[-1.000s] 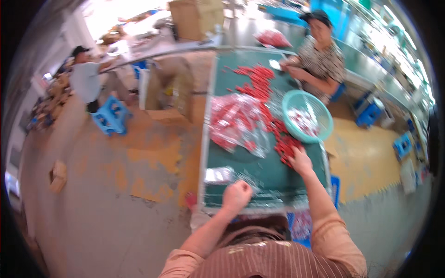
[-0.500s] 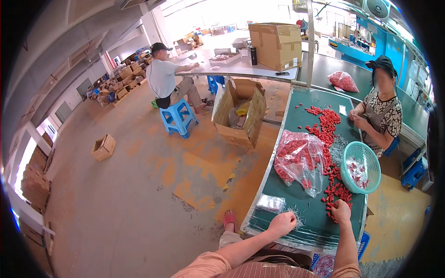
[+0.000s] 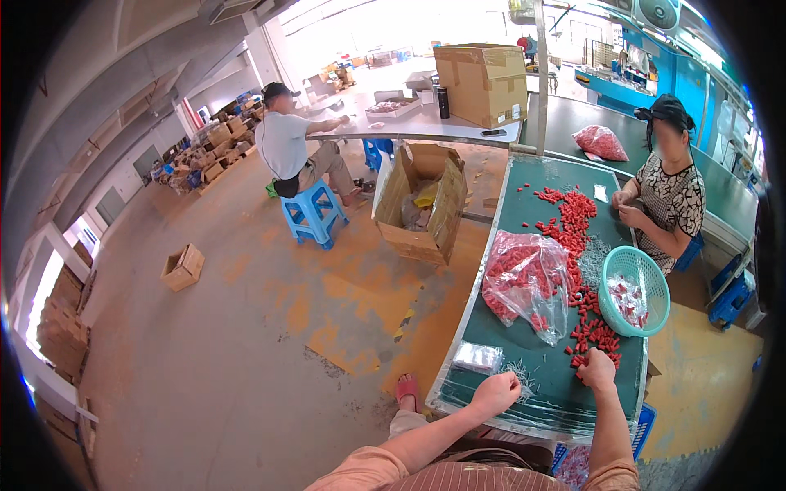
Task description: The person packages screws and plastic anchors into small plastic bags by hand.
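My left hand [image 3: 496,395] is closed just beside a small heap of thin clear pieces [image 3: 521,375] on the green tabletop [image 3: 524,419]. Whatever its fingers hold is too small to make out. At the near end of a long spread of small red cylindrical pieces [image 3: 596,335], my right hand [image 3: 598,370] has its fingers curled down and pressed together. Red pieces touch its fingertips, and I cannot tell whether one is gripped. A stack of clear plastic packets [image 3: 478,358] lies left of the heap. Behind it sits a clear bag [image 3: 524,282] full of red pieces.
A turquoise basket [image 3: 657,296] with small packets stands at the table's right edge. Across from it a co-worker [image 3: 667,180] works with both hands. Left of the table are an open carton [image 3: 419,204] and another person on a blue stool [image 3: 313,214].
My right hand has shifted very slightly among the red pieces. The left hand stays beside the clear pieces. The whole view has moved a little, and the co-worker's head is turned differently.
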A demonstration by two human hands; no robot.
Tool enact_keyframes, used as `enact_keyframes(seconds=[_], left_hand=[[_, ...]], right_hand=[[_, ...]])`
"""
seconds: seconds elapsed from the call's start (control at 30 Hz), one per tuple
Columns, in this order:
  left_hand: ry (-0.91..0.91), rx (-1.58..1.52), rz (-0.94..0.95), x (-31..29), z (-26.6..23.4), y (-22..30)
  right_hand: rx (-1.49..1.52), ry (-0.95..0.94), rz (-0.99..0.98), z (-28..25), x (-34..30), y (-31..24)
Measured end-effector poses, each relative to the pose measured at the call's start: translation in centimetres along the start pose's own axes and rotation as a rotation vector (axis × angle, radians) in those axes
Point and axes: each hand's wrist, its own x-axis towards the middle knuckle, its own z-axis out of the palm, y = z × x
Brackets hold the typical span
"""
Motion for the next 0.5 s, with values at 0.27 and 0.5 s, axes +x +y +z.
enact_keyframes(seconds=[0.27,0.5], left_hand=[[-0.004,-0.003,-0.011,-0.6,0.0,0.1],[0.166,0.109,0.005,1.7,-1.1,-0.1]], right_hand=[[0.118,0.119,-0.07,-0.4,-2.3,-0.2],[0.783,-0.009,-0.267,-2.9,-3.9,-8.0]])
